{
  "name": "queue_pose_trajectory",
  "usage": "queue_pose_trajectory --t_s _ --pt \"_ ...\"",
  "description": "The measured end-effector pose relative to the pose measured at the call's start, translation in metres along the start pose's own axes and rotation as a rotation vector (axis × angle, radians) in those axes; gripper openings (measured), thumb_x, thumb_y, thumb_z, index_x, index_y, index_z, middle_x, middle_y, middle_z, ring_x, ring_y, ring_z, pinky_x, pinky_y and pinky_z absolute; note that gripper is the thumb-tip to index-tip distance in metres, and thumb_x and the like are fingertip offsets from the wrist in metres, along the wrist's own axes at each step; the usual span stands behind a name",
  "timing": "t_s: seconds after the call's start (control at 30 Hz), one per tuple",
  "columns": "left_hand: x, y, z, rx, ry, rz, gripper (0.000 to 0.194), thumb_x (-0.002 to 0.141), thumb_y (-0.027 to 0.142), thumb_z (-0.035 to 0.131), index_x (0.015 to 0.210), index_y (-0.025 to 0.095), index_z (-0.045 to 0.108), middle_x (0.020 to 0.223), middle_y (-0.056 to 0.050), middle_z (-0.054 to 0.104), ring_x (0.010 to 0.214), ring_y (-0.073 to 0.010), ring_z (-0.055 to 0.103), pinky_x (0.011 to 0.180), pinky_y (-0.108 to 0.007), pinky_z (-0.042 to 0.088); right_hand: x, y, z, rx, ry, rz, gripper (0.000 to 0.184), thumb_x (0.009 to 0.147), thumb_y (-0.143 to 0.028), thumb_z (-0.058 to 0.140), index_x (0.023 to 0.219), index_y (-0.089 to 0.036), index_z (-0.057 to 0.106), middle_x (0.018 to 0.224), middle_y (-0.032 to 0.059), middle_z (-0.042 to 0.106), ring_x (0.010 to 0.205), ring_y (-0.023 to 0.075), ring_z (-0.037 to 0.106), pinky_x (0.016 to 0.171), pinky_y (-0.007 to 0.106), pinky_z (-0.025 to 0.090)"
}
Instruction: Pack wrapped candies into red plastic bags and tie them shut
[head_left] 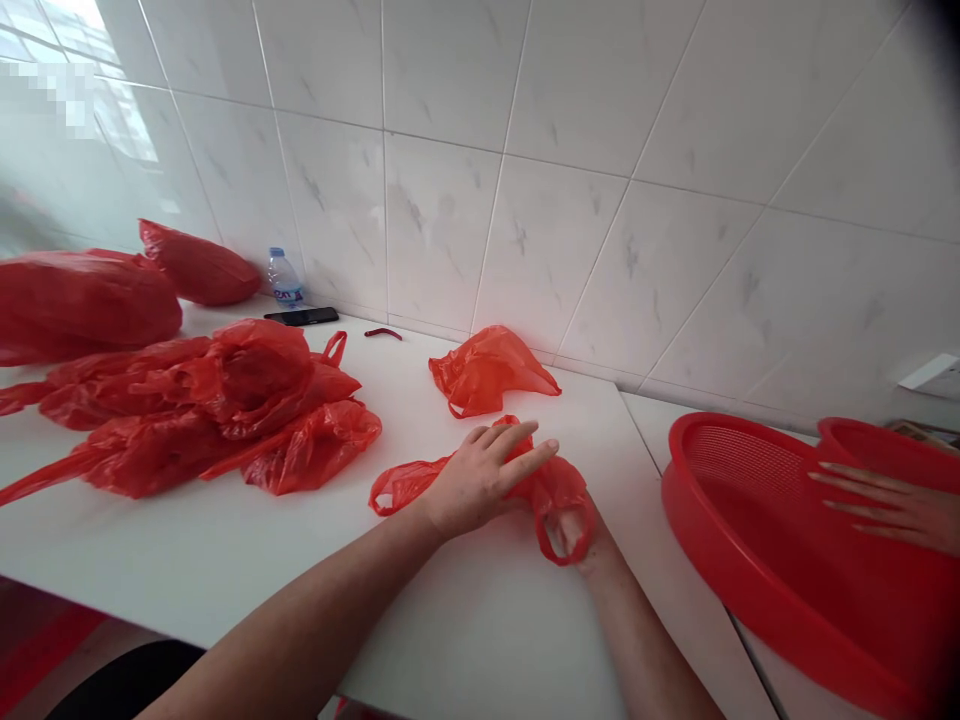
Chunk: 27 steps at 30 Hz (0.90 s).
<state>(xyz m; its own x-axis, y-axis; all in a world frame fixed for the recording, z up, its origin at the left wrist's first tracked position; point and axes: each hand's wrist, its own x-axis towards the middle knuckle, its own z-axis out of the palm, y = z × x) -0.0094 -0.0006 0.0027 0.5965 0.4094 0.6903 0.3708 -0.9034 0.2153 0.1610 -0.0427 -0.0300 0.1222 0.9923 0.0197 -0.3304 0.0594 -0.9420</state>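
My left hand (480, 475) lies flat on a crumpled red plastic bag (405, 480) in the middle of the white counter (465, 620), fingers stretched out toward the right. My right hand (574, 530) is pushed into the same bag from the near side. The red plastic covers its fingers, and only a bit of skin shows through a handle loop. A second small red bag (487, 370) lies just beyond, close to the tiled wall.
A heap of red bags (225, 410) and two full ones (82, 300) fill the counter's left. A water bottle (285, 278), a black phone (301, 316) and a red chili (384, 332) sit by the wall. Another person's hand (892, 505) rests on a red sieve basket (750, 520) at right.
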Motion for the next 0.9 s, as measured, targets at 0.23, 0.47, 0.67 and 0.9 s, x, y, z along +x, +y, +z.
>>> queue_pose_trajectory --t_s 0.23,0.47,0.67,0.9 --pt "0.001 -0.030 -0.011 -0.870 0.498 -0.905 0.008 0.073 0.016 0.051 0.066 0.019 0.055 0.057 0.004 0.056 0.050 -0.0095 0.051 0.050 -0.019 0.040 0.007 -0.001 -0.026 -0.480 0.408 -0.110 0.020 0.065 -0.016 0.064 0.084 -0.022 0.066 0.063 -0.0051 0.057 0.051 0.0095 0.049 0.045 0.019 0.038" --pt "0.006 -0.022 -0.010 -1.386 0.424 -0.988 0.015 0.070 0.027 0.066 0.072 0.017 0.056 0.062 0.003 0.059 0.052 -0.0088 0.055 0.052 -0.019 0.044 0.005 -0.004 -0.025 -0.035 0.353 -0.015 0.011 0.075 -0.031 0.063 0.080 -0.022 0.063 0.077 0.0014 0.068 0.069 0.0182 0.063 0.057 0.028 0.052" --pt "0.005 -0.039 -0.017 -1.532 0.432 -1.188 0.007 0.068 0.018 0.063 0.074 0.016 0.060 0.066 -0.002 0.064 0.059 -0.0140 0.061 0.058 -0.025 0.051 -0.001 -0.025 -0.035 0.387 0.051 0.253 0.018 0.077 -0.033 0.065 0.089 -0.019 0.067 0.089 0.0022 0.071 0.085 0.0174 0.066 0.079 0.030 0.053" --pt "0.001 -0.066 -0.031 -1.468 0.657 -1.300 0.008 0.072 0.024 0.059 0.069 0.017 0.056 0.064 -0.001 0.064 0.061 -0.0146 0.063 0.062 -0.027 0.054 -0.002 -0.032 -0.046 0.214 0.095 0.180 0.023 0.068 -0.030 0.074 0.087 -0.020 0.066 0.082 0.0012 0.068 0.074 0.0175 0.063 0.066 0.029 0.051"
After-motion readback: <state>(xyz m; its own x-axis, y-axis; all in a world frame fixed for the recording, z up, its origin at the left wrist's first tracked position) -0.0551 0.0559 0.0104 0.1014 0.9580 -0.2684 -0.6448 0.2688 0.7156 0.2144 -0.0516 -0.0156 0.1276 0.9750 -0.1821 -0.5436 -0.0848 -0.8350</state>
